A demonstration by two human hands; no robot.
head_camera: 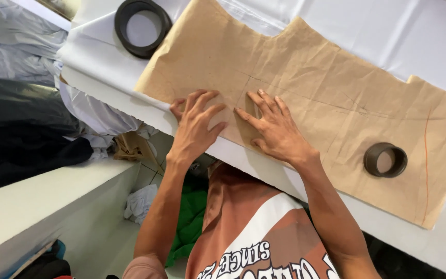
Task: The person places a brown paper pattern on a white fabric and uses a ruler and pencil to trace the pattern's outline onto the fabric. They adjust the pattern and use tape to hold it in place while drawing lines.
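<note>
A brown paper pattern [305, 98] is spread over white cloth [388, 31] on the table [264, 165], its near edge lying close to the table's near edge. Both hands are laid flat on the left part of the paper, side by side and almost touching. The left hand [194, 126] is pressed down with its fingers [202, 101] spread and released, nothing being gripped; the right hand [274, 129] is likewise opened out, palm down, its fingers [267, 103] fanned toward the far side along a faint pencilled line.

Two ring-shaped weights are seen: a large black ring [141, 26] at the far left corner of the pattern, resting partly on the cloth, and a smaller dark ring [385, 160] set on the paper to the right, well apart from the hands.

The step in hand is judged to be the smoothing and holding down of the pattern against the cloth. For the next move, it is judged that the paper would have to be kept from shifting, with creases pressed out toward the edges and the left part held or weighted before either hand is lifted. Heaps of fabric [21, 113] are seen below the table at the left.
</note>
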